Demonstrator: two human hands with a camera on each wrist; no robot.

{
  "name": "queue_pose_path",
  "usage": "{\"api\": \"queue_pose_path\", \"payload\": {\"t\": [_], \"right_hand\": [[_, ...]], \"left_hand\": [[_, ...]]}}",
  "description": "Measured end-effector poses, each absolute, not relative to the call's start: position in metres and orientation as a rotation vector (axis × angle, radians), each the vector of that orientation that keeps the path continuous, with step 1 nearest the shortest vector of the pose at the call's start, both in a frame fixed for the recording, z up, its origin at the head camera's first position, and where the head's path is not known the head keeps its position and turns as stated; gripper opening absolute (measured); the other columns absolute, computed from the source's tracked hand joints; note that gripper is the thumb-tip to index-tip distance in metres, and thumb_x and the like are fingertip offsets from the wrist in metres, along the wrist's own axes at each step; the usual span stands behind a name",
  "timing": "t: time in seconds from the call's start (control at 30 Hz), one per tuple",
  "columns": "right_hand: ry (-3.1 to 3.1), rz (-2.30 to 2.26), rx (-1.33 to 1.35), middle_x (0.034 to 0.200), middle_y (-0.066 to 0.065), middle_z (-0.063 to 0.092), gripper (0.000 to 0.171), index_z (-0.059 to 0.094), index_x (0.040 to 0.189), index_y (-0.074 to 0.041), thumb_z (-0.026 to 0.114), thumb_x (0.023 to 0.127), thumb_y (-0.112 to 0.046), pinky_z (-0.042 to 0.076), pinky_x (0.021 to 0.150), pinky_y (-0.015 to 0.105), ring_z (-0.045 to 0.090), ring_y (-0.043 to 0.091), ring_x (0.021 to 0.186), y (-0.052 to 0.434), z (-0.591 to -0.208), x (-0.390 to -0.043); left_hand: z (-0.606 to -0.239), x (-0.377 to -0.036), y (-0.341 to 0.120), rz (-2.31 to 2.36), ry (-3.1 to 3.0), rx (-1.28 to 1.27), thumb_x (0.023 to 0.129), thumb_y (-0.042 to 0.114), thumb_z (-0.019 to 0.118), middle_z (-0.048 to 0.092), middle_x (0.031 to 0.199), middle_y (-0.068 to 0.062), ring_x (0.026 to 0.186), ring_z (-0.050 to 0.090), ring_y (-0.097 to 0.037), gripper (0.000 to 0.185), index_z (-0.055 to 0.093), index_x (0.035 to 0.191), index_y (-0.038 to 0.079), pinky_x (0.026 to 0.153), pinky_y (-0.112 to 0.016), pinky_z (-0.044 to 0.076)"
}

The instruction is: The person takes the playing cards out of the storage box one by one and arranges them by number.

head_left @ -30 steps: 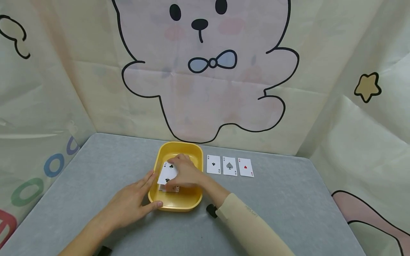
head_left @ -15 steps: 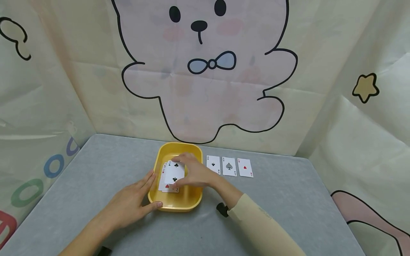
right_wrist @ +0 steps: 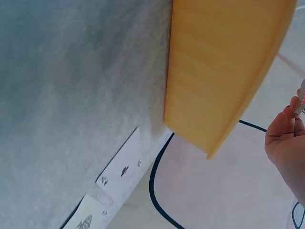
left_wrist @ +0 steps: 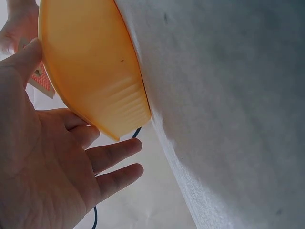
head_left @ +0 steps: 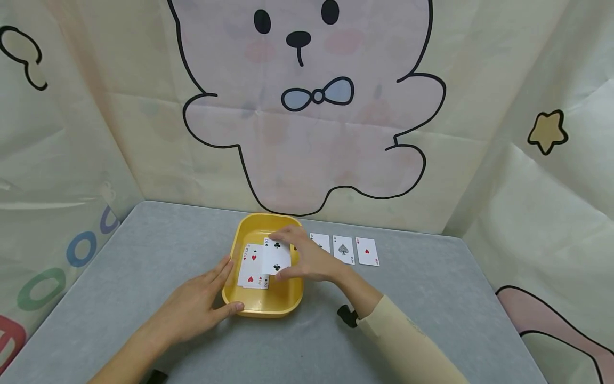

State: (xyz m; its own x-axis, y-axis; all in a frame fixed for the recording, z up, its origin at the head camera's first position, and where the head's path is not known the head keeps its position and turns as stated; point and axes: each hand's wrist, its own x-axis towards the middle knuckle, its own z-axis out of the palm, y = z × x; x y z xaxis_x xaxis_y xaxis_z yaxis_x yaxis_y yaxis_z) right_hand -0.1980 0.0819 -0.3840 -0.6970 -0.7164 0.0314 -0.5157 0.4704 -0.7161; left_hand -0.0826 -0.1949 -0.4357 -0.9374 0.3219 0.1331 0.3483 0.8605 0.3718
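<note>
My right hand pinches a two of clubs by its short edges, thumb at the near end and fingers at the far end. The card is face up over the yellow tray, partly overlapping other playing cards inside, a two of hearts among them. Its patterned red back shows in the left wrist view. My left hand rests against the tray's left rim, with thumb near the front corner and fingers extended along the side. In the right wrist view, my right hand is at the right edge.
Right of the tray, three aces lie face up in a row on the grey table: clubs, partly behind my right hand, spades and hearts. Behind the table hangs a printed cloth.
The right hand has slid the two of clubs rightward off the other cards, uncovering the two of hearts. The left hand stays at the tray.
</note>
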Motion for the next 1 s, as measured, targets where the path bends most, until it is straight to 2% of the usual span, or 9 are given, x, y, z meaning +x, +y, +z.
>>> {"api": "queue_pose_path", "payload": {"t": [0.43, 0.7, 1.0], "right_hand": [[2.494, -1.052, -0.981, 0.157, 0.005, 0.041, 0.084, 0.054, 0.153, -0.017, 0.082, 0.075, -0.033, 0.035, 0.116, 0.059, 0.035, 0.025, 0.144, 0.118, -0.387, -0.195], [2.517, -1.065, -0.964, 0.15, 0.003, 0.046, 0.084, 0.056, 0.151, -0.018, 0.085, 0.074, -0.031, 0.041, 0.111, 0.055, 0.043, 0.023, 0.134, 0.139, -0.397, -0.198], [2.541, -1.046, -0.955, 0.142, 0.001, 0.052, 0.08, 0.056, 0.15, -0.018, 0.086, 0.076, -0.025, 0.044, 0.105, 0.052, 0.046, 0.024, 0.128, 0.165, -0.41, -0.198]], "left_hand": [[-0.439, -0.084, -0.195, -0.612, -2.969, -0.532, 0.095, 0.065, 0.066, 0.037, 0.166, -0.015, 0.135, 0.056, -0.042, 0.095, 0.036, 0.162, 0.004, 0.104, -0.06, 0.049], [-0.439, -0.084, -0.196, -0.61, -2.967, -0.538, 0.096, 0.069, 0.062, 0.036, 0.167, -0.015, 0.135, 0.056, -0.042, 0.097, 0.036, 0.162, 0.003, 0.104, -0.06, 0.049], [-0.438, -0.084, -0.195, -0.615, -2.976, -0.528, 0.095, 0.063, 0.067, 0.036, 0.167, -0.015, 0.135, 0.056, -0.043, 0.095, 0.036, 0.162, 0.003, 0.104, -0.061, 0.049]]}}
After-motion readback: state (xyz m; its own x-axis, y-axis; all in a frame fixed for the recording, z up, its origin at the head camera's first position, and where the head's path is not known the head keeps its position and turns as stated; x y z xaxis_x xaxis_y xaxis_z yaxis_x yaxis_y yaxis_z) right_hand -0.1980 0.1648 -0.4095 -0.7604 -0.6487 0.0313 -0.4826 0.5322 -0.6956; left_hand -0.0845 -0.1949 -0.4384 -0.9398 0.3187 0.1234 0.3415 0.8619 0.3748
